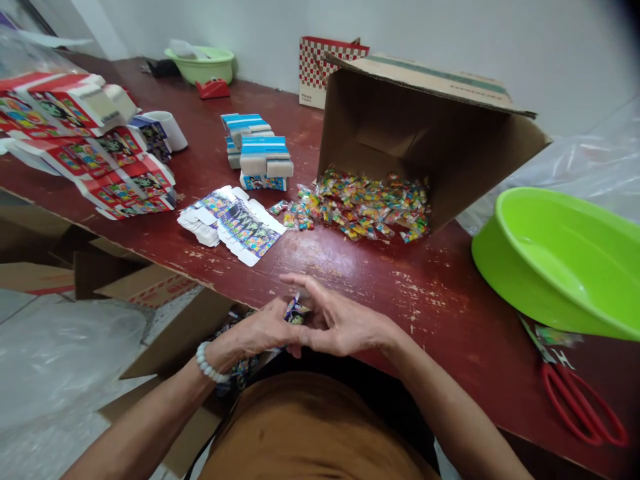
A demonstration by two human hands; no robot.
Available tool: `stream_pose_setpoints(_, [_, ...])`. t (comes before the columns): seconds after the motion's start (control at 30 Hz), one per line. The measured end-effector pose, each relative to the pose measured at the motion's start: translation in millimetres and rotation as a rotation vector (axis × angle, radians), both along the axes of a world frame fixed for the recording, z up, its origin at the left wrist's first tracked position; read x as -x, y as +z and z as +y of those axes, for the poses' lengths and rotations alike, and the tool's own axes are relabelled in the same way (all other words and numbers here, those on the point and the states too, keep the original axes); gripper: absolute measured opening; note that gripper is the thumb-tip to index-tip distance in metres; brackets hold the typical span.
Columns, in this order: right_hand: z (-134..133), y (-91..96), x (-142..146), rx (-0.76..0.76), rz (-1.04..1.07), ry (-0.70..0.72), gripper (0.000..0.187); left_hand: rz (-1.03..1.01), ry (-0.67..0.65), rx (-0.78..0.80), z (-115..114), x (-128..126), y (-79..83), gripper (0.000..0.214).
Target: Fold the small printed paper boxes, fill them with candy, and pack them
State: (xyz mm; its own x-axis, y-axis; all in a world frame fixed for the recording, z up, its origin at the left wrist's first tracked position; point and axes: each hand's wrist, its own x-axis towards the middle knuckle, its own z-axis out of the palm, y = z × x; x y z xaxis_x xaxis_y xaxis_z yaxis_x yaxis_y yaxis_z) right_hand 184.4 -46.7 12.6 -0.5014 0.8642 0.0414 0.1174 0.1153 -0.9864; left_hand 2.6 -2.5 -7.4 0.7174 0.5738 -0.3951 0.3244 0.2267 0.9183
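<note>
Between my two hands, at the table's front edge, is a small purple printed candy box (296, 311), mostly covered by fingers. My left hand (265, 325), with a beaded bracelet at its wrist, is closed on its left side. My right hand (345, 321) curls round its other side, index finger raised above it. Just beyond lie flat unfolded purple cartons (250, 230) in a fanned stack. Small wrapped colourful candies (370, 203) spill from a cardboard box (425, 113) lying on its side.
Bundled red cartons (100, 147) are piled at left, with blue-topped carton bundles (265, 157) behind. A green basin (560, 267) and red-handled scissors (575, 400) lie right. Farther back are another green basin (215, 67), a red tape dispenser (213, 89) and a checked bag (315, 73). Below left stands an open carton (170, 333).
</note>
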Motion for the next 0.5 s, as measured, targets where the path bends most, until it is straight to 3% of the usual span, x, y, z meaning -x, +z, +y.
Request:
stream_pose_setpoints(0.13, [1,-15.8,4,-0.057,0.009,-0.456,0.06,-0.076,0.189,-0.009,-1,-4,-3.0,0.026])
stream_pose_setpoints(0.27, [4,-28.1,15,0.102,0.148,-0.495,0.018,-0.152,0.296,0.06,-5,-12,-5.2,0.03])
stream_pose_setpoints(0.4, [4,-22.7,17,0.073,0.168,-0.602,0.018,-0.138,0.351,-0.109,-7,-11,-3.0,0.035])
stream_pose_setpoints(0.5, [4,-18.0,13,0.072,0.153,-0.625,0.022,-0.18,0.518,-0.217,-13,-8,-0.2,0.046])
